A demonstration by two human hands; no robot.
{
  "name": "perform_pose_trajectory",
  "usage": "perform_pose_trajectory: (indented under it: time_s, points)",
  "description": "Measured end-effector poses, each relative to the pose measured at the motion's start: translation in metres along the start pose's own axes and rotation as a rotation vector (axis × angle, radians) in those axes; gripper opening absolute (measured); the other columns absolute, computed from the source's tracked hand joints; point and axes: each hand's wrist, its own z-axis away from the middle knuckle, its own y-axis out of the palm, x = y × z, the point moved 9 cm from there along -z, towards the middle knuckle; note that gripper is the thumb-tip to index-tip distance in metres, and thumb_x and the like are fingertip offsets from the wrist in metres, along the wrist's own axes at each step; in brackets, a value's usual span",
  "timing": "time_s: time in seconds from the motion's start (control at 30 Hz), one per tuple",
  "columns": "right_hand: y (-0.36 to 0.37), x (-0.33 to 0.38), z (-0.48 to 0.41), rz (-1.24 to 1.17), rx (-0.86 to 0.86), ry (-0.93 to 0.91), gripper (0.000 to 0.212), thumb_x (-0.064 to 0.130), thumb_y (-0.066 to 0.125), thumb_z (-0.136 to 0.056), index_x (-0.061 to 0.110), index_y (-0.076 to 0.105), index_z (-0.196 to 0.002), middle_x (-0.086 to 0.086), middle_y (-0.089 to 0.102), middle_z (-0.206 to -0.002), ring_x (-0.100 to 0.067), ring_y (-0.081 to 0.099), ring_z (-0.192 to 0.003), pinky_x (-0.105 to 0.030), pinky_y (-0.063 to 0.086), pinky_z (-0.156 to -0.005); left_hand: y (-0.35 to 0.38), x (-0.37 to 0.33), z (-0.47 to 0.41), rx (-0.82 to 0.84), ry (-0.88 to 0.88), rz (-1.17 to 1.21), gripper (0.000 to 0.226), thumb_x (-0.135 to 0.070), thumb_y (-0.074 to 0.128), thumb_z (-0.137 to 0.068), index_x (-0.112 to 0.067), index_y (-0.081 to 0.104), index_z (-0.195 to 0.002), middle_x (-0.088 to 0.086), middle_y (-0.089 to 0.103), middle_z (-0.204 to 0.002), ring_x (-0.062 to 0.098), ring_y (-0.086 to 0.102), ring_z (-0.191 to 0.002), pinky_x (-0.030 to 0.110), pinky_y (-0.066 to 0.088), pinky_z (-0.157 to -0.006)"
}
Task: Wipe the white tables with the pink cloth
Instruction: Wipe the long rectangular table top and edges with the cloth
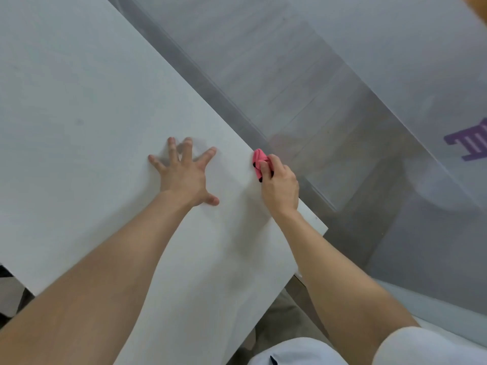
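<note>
1. The smooth white rectangular bench fills the left and centre of the frame. Its right edge runs diagonally from top centre to lower right.
2. The left hand lies at frame centre, palm down, with its fingers straight and spread wide on the bench top. Judged purpose: bracing the body during the reach.
3. The right hand, right of centre, curls its fingers round a small crumpled pink cloth with dark trim, bunched into a wad.
4. The cloth touches the bench's right edge and is partly hidden in the grip. Judged purpose: a tight wad follows the narrow edge closely.
5. Beyond the edge stands a translucent panel bearing a purple mark at the right of the frame.
6. Step in hand, judged: wiping the edge. Nothing on the top shows which part is already wiped.
</note>
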Motion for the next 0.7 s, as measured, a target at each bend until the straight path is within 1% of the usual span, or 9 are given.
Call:
perform_pose_trajectory:
  time_s: [0.07,0.1,0.17,0.27,0.37,0.47,0.57,0.63,0.7]
  points:
    - [-0.019,-0.028,0.019,0.024,-0.037,0.004,0.032,0.053,0.043,-0.112,0.032,0.067,-0.109,0.000,0.063,-0.085,-0.027,0.062,-0.085,-0.037,0.040,-0.070,0.000,-0.001,0.000,-0.001,0.004,-0.005,0.140,-0.086,0.083,-0.059,-0.057,-0.005,-0.164,0.008,-0.015,-0.173,0.045,-0.021,-0.161,0.085,0.012,-0.117]
    - [-0.030,-0.038,0.032,0.038,-0.076,0.016,0.032,0.052,0.043,-0.112,0.034,0.070,-0.112,0.002,0.065,-0.086,-0.025,0.063,-0.083,-0.036,0.040,-0.070,0.000,-0.001,0.000,-0.009,0.004,-0.003,0.140,-0.087,0.083,-0.059,-0.057,-0.005,-0.164,0.008,-0.015,-0.172,0.046,-0.021,-0.161,0.085,0.012,-0.117]
    - [-0.036,-0.039,0.041,0.074,-0.134,0.013,0.037,0.049,0.042,-0.113,0.032,0.072,-0.127,0.003,0.067,-0.089,-0.024,0.063,-0.083,-0.037,0.045,-0.073,0.001,-0.001,-0.001,-0.019,0.003,0.002,0.140,-0.086,0.083,-0.059,-0.057,-0.004,-0.164,0.008,-0.014,-0.172,0.046,-0.020,-0.161,0.085,0.012,-0.117]
    - [-0.003,0.026,0.001,0.092,-0.113,-0.104,0.037,0.045,0.043,-0.112,0.031,0.071,-0.134,-0.002,0.065,-0.090,-0.031,0.062,-0.083,-0.040,0.049,-0.073,0.000,-0.004,-0.002,-0.020,0.008,-0.002,0.140,-0.086,0.084,-0.058,-0.057,-0.002,-0.164,0.008,-0.013,-0.172,0.046,-0.019,-0.161,0.086,0.013,-0.116]
    - [0.032,0.087,-0.021,0.071,-0.065,-0.240,0.036,0.028,0.052,-0.112,0.028,0.064,-0.146,-0.006,0.064,-0.106,-0.032,0.060,-0.097,-0.043,0.051,-0.085,0.002,-0.003,-0.001,-0.021,0.010,0.006,0.139,-0.088,0.082,-0.057,-0.058,-0.003,-0.163,0.008,-0.014,-0.173,0.046,-0.019,-0.161,0.086,0.012,-0.117]
    - [0.017,0.057,0.003,0.079,-0.094,-0.321,0.042,0.013,0.057,-0.109,0.021,0.063,-0.150,-0.006,0.062,-0.117,-0.031,0.057,-0.107,-0.047,0.053,-0.091,0.000,-0.001,0.000,-0.031,0.019,-0.024,0.139,-0.089,0.080,-0.059,-0.057,-0.005,-0.164,0.008,-0.014,-0.173,0.046,-0.018,-0.161,0.085,0.015,-0.116]
    - [-0.013,0.003,0.038,0.137,-0.127,-0.296,0.040,0.013,0.058,-0.110,0.020,0.065,-0.148,-0.006,0.063,-0.122,-0.033,0.058,-0.110,-0.048,0.055,-0.093,0.001,-0.002,0.000,-0.023,0.015,-0.031,0.138,-0.088,0.079,-0.061,-0.056,-0.008,-0.164,0.007,-0.017,-0.173,0.046,-0.020,-0.161,0.084,0.014,-0.117]
    - [-0.007,0.015,0.025,0.154,-0.120,-0.267,0.036,0.018,0.051,-0.111,0.019,0.067,-0.144,-0.009,0.065,-0.116,-0.035,0.060,-0.104,-0.052,0.056,-0.090,0.000,-0.003,0.000,-0.028,0.018,-0.026,0.138,-0.088,0.079,-0.061,-0.057,-0.007,-0.164,0.007,-0.016,-0.173,0.045,-0.020,-0.161,0.084,0.014,-0.117]
    - [0.018,0.068,-0.012,0.115,-0.099,-0.294,0.037,0.021,0.047,-0.110,0.020,0.067,-0.141,-0.007,0.064,-0.104,-0.033,0.057,-0.091,-0.051,0.055,-0.082,0.000,-0.004,0.001,-0.036,0.020,-0.029,0.138,-0.089,0.079,-0.060,-0.058,-0.008,-0.163,0.008,-0.016,-0.173,0.045,-0.020,-0.161,0.083,0.014,-0.117]
